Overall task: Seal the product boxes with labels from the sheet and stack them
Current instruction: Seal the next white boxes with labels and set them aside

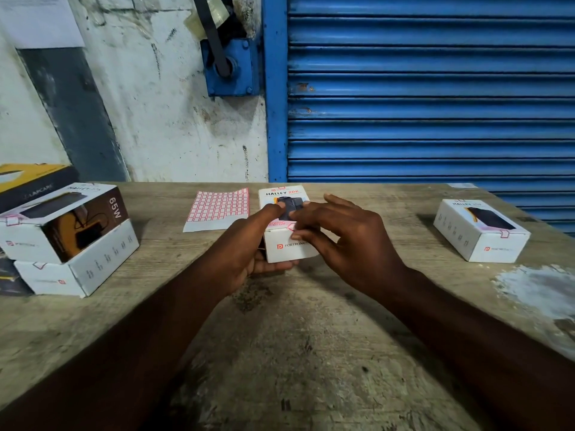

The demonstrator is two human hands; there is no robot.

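Two hands meet at a box [291, 247] just right of the sheet [219, 209]: left hand [247, 247] grips its side, right hand [345, 234] presses a label [292, 227] onto its edge with straight fingers. Stack [68, 241] well left of the sheet; lone box [480, 231] well right.

Left hand [249, 244] gripping white box [287, 248], right hand [345, 234] pressing — seemingly — a label [292, 227] onto it, label sheet [217, 209] beside

Label [292, 226] mostly hidden under right hand [342, 234]; yellow box [28, 177] cut off left.
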